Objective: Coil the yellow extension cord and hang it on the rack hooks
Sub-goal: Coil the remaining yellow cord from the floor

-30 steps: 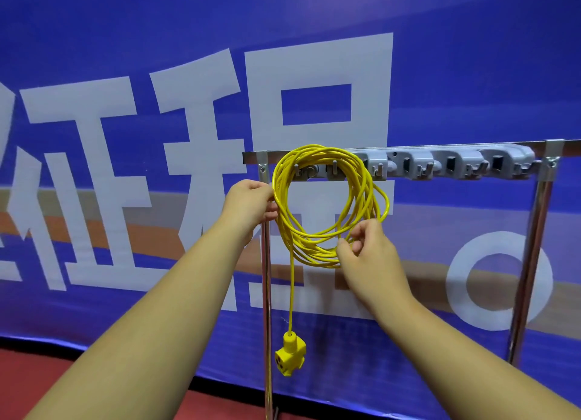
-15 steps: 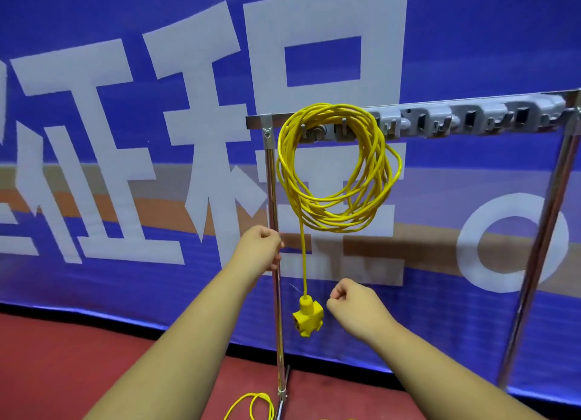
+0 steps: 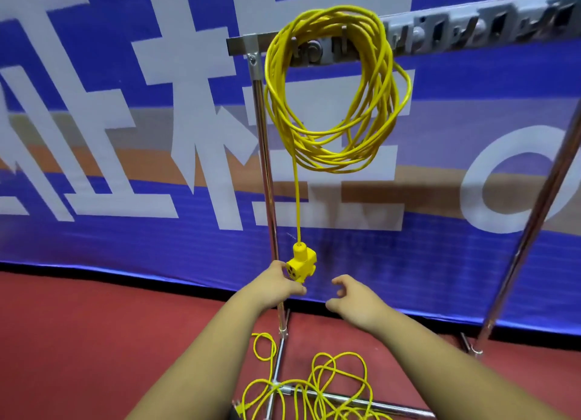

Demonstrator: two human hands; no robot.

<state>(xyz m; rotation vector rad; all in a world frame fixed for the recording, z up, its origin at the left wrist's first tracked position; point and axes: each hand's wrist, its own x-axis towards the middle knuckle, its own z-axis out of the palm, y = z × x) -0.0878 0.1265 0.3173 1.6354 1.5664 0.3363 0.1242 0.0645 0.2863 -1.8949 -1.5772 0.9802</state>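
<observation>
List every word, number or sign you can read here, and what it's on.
"程": large white character on the blue banner, top cropped, so a likely reading only.
"征": white character at the left, partly out of frame; uncertain.
"O": white ring on the banner; letter or logo unclear.
Socket block, hook strip: no readable markings.

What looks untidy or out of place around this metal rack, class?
Loose yellow cord sprawls in tangled loops on the red floor by the rack's base, while the yellow coil hangs on the grey hooks. Its socket block dangles low, touching the left hand.
</observation>
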